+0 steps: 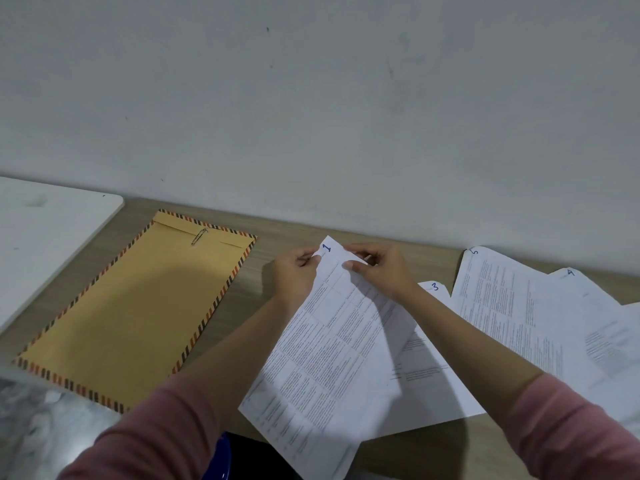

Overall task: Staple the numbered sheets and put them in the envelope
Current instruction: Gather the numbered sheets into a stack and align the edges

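Four numbered sheets are visible on the wooden desk (pixel 273 258), which runs along a pale wall (pixel 311 98). A white board (pixel 45 237) lies at the far left, its rounded corner near the envelope. A paper clip (pixel 199 236) rests on the envelope's flap end, close to the wall. A blue object (pixel 218 459) shows at the bottom edge below the desk; its identity cannot be told. Pink sleeves (pixel 568 431) cover both forearms.

The envelope (pixel 135 306) is brown with a striped border. It lies flat, left of the hands and apart from them, with its near corner reaching past the desk edge.

Sheet 1 (pixel 329 341) is lifted at its far end and slants toward the viewer, overlapping sheet 3 (pixel 429 368), which lies flat beneath and to the right. Sheet 5 (pixel 498 306) and sheet 4 (pixel 588 306) lie further right, overlapping each other.

The left hand (pixel 294 271) pinches the top left corner of sheet 1 beside the written numeral, fingers curled. The right hand (pixel 377 268) pinches the top edge of the same sheet just to the right, thumb on the printed face. Both hands sit close together at the sheet's far end.
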